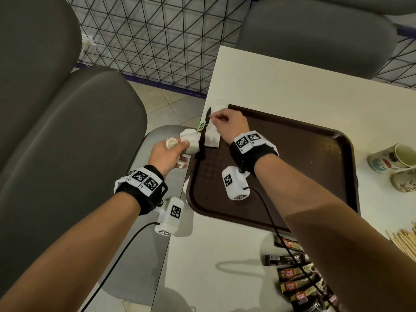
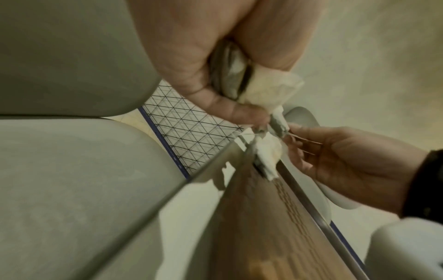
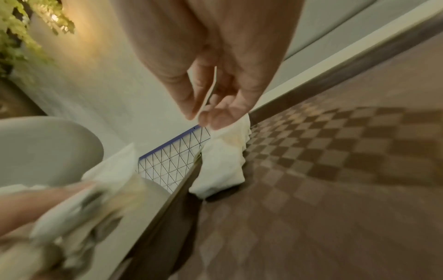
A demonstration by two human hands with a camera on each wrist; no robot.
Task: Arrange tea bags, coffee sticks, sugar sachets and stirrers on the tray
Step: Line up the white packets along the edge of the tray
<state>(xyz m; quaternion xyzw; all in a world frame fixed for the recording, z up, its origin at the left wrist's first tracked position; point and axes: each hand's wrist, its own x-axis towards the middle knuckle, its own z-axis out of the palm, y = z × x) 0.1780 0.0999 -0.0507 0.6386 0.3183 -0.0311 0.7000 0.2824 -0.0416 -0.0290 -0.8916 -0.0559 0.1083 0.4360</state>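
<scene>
The brown tray [image 1: 315,176] lies on the white table [image 1: 292,86]. My left hand [image 1: 177,146] hovers just off the tray's left rim and grips a bunch of white tea bags [image 1: 190,140], which also show in the left wrist view as tea bags [image 2: 268,89]. My right hand [image 1: 213,119] is over the tray's far left corner and pinches a thin paper tag [image 3: 208,94] between thumb and finger. Below it a white tea bag [image 1: 211,137] rests against the tray's left rim, the same tea bag [image 3: 223,161] in the right wrist view. A green tag [image 1: 202,125] hangs between the hands.
Another white tea bag [image 1: 218,104] lies on the table beyond the tray's corner. Dark coffee sticks [image 1: 299,284] lie near the front edge, wooden stirrers [image 1: 405,239] at the right, paper cups [image 1: 391,157] beside the tray. Grey chairs [image 1: 67,131] stand left of the table.
</scene>
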